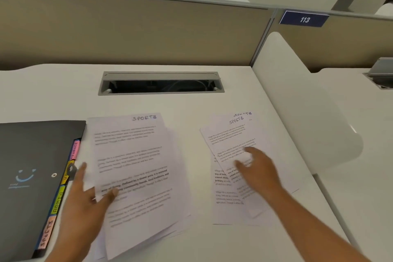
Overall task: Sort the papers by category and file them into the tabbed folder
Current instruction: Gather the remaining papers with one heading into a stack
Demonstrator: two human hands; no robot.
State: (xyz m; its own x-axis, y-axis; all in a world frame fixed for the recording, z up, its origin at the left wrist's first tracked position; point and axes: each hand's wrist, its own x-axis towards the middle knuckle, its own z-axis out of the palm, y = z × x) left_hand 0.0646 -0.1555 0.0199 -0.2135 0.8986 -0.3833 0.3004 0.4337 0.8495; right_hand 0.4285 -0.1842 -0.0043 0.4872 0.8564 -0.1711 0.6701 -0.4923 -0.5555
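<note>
A black tabbed folder [36, 168] lies shut at the left of the white desk, with coloured tabs [55, 202] along its right edge, one reading SPORTS. A loose stack of printed papers [136, 155] lies beside it, its top sheet headed SPORTS. My left hand [85, 195] rests on that stack's left edge, fingers spread and the thumb on the top sheet. To the right lies a smaller pile of papers [229, 134], also headed SPORTS. My right hand [257, 168] lies flat on that pile, fingers straight.
A grey cable hatch [161, 82] stands open at the back of the desk [191, 104]. A beige partition [127, 27] rises behind it. A white curved divider [302, 100] bounds the desk at the right, with a "113" sign [304, 19] above.
</note>
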